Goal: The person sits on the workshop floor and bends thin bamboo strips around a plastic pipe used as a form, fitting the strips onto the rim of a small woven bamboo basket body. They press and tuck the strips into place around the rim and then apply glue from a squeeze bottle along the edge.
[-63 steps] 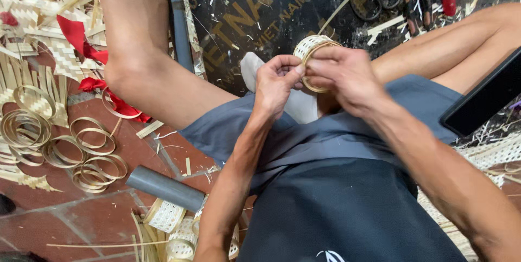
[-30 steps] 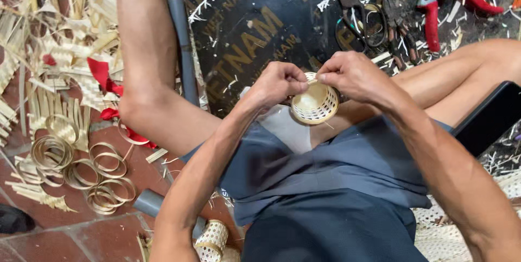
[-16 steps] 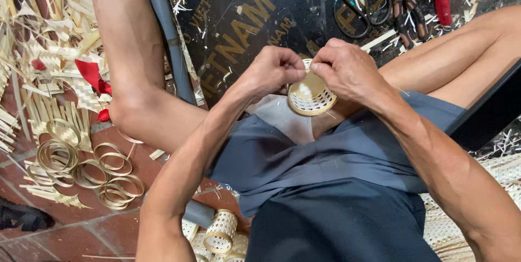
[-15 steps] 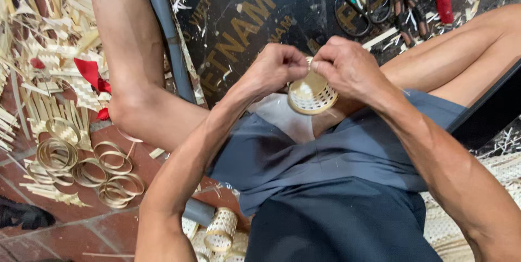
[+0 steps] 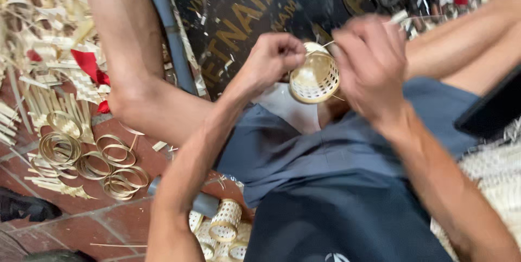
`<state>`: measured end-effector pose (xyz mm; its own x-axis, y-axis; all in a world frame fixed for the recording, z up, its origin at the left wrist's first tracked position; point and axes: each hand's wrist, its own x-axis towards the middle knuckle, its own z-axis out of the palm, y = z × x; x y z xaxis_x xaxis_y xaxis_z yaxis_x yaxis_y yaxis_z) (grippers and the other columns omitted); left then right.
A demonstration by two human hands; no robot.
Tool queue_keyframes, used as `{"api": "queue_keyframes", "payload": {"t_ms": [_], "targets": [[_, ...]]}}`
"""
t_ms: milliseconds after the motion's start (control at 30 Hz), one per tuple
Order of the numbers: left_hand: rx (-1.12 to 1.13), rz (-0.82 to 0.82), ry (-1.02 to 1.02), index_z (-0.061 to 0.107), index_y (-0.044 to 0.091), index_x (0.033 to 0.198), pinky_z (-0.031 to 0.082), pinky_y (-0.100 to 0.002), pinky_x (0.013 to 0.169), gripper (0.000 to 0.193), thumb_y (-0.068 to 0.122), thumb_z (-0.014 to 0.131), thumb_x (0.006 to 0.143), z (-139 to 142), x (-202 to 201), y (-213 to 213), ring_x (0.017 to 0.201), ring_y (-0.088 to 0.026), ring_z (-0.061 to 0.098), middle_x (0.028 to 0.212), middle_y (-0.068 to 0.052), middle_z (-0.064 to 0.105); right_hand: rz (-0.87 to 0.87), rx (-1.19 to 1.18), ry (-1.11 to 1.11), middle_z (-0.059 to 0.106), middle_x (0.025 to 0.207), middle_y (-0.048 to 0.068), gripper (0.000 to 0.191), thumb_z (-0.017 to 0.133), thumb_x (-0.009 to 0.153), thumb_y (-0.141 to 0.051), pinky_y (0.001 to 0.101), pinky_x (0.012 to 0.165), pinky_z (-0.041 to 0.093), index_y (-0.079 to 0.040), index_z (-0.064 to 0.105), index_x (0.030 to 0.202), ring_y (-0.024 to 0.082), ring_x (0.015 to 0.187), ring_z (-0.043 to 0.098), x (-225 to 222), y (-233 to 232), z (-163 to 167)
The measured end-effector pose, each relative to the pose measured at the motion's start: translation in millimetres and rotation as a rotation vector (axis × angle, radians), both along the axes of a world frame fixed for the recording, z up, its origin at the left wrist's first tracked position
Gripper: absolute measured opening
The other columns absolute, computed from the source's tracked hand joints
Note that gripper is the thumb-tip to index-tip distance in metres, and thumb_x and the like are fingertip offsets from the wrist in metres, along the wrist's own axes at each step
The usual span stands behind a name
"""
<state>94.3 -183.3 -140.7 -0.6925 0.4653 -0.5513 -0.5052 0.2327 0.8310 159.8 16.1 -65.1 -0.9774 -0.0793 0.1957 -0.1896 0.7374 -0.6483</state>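
1. The dark printed mat point(image 5: 255, 7) lies on the floor ahead of the person's bent legs, strewn with pale bamboo shavings.
2. The red tiled floor point(image 5: 108, 224) shows at lower left, under the loose material.
3. A heap of bamboo strips point(image 5: 49, 34) covers the upper left, with a red cloth point(image 5: 89, 64) lying among it.
4. A long grey pipe point(image 5: 168, 29) runs between the mat and the left knee.
5. The right hand point(image 5: 372, 64), blurred, is closed on the far side of the small woven basket point(image 5: 315, 77); its grip pinches the rim, though the fingertips cannot be made out.
6. The left hand point(image 5: 277, 58) is curled shut on the basket's near upper edge.
7. The basket is held in the air between both hands, above the lap, its open mouth tilted towards the camera.
8. Coiled bamboo rings point(image 5: 103, 164) lie flat on the floor, left of the left forearm.
9. Finished little woven baskets point(image 5: 225, 221) cluster by the hip at the bottom edge.
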Motion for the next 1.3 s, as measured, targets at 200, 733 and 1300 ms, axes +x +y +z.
{"api": "queue_keyframes", "payload": {"t_ms": [200,733,1300], "targets": [[0.106,0.471,-0.002,0.072,-0.005,0.120,0.045,-0.021,0.062,0.024,0.002,0.070,0.097,-12.6,69.9,4.1,0.073,-0.005,0.054,0.088,0.000,0.066,-0.448,-1.402,-0.919,0.072,0.097,0.005,0.017,0.061,0.096,-0.009,0.0316,0.073,0.061,0.000,0.062,0.109,0.014,0.087,0.071,27.7,-31.0,-29.0],[0.233,0.546,-0.065,0.073,-0.004,0.117,0.051,-0.024,0.066,0.020,0.005,0.068,0.100,-21.4,97.1,-2.3,0.077,-0.008,0.064,0.094,-0.006,0.075,-0.616,-1.459,-0.720,0.069,0.086,0.007,0.010,0.077,0.090,0.001,0.0266,0.063,0.056,0.002,0.068,0.091,0.013,0.071,0.066,4.8,-78.8,-31.8],[0.277,0.473,-0.170,0.072,-0.003,0.121,0.054,-0.024,0.065,0.024,0.006,0.069,0.099,-16.9,81.8,-7.2,0.076,-0.008,0.066,0.092,-0.004,0.074,-0.476,-1.433,-0.918,0.073,0.091,0.006,0.011,0.071,0.091,-0.002,0.0261,0.071,0.058,0.002,0.072,0.101,0.013,0.081,0.070,5.3,-48.1,0.3]]}}
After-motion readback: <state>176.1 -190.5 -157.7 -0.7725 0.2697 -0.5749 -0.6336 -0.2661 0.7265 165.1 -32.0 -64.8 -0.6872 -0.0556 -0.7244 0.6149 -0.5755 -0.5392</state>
